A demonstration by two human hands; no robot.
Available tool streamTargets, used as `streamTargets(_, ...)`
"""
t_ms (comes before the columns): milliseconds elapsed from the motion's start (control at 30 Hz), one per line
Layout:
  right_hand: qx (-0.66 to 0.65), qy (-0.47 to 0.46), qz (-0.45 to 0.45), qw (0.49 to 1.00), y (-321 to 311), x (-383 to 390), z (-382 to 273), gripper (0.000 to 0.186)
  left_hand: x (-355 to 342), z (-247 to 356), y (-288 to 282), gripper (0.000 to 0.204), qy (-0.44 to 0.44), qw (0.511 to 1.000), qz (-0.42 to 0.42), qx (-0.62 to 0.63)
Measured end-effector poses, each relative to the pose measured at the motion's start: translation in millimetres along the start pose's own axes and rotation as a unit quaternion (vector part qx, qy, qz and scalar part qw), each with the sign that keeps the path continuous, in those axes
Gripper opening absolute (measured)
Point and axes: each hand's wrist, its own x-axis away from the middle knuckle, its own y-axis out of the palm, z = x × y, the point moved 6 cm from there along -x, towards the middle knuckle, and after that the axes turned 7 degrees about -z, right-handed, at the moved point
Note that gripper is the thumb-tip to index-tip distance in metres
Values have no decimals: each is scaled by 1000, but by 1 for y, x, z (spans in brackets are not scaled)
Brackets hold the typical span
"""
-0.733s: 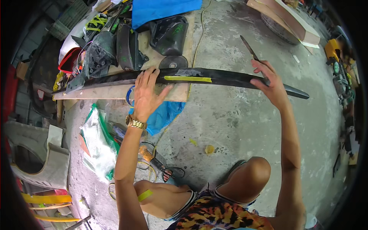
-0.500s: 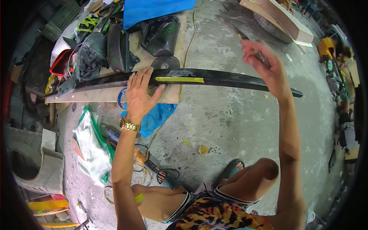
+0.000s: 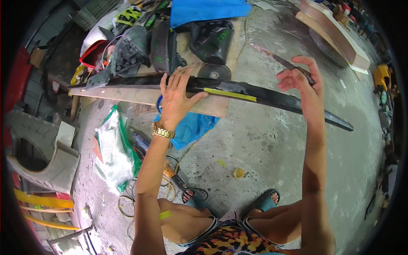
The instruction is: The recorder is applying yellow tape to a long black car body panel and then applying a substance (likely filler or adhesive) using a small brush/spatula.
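Observation:
A long black trim strip (image 3: 280,98) runs across the front of me, with a piece of yellow tape (image 3: 229,94) and a grey smeared patch on it. My left hand (image 3: 178,95), with a gold watch at the wrist, lies on the strip left of the tape, fingers stretched flat and thumb apart. Above the strip's right part, my right hand (image 3: 307,87) is raised and holds a long thin knife-like blade (image 3: 276,58) by its dark end, between thumb and curled fingers. The blade points up and left, clear of the strip. Its exact kind cannot be made out.
Beneath the strip's left part lies a board (image 3: 136,100) with dark plastic panels (image 3: 211,40) and a round disc (image 3: 214,73). A clear plastic bag (image 3: 115,151), a corded tool (image 3: 173,173) and a blue sheet (image 3: 195,127) lie on the floor. A grey panel (image 3: 46,170) stands left.
My view has shifted, so the strip appears lower at its right end. My right hand has turned, and the blade now lies flatter. My left hand stays on the strip.

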Motion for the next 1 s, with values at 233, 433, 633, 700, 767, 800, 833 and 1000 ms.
streamTargets(233,-7,36,5,999,5,-9,20,24,4,-28,6,79,0,999,-24,30)
streamTargets(433,-25,58,20,998,8,-12,35,20,-3,-40,10,63,19,995,-69,64)
streamTargets(633,-43,73,25,996,4,-12,39,18,-7,-33,5,73,34,993,-98,53)
streamTargets(700,-35,71,31,996,15,-13,40,18,-5,-41,7,82,72,991,-115,-2)
streamTargets(767,-26,70,40,996,21,-14,46,18,-3,-45,7,84,74,991,-111,-12)
streamTargets(800,-23,70,42,996,21,-13,50,19,-2,-44,8,86,74,991,-107,-18)
streamTargets(833,-20,71,44,996,21,-13,52,20,-2,-44,10,86,76,991,-107,-16)
streamTargets(1000,-42,60,40,996,22,-14,47,16,-3,-44,10,82,55,993,-90,-45)
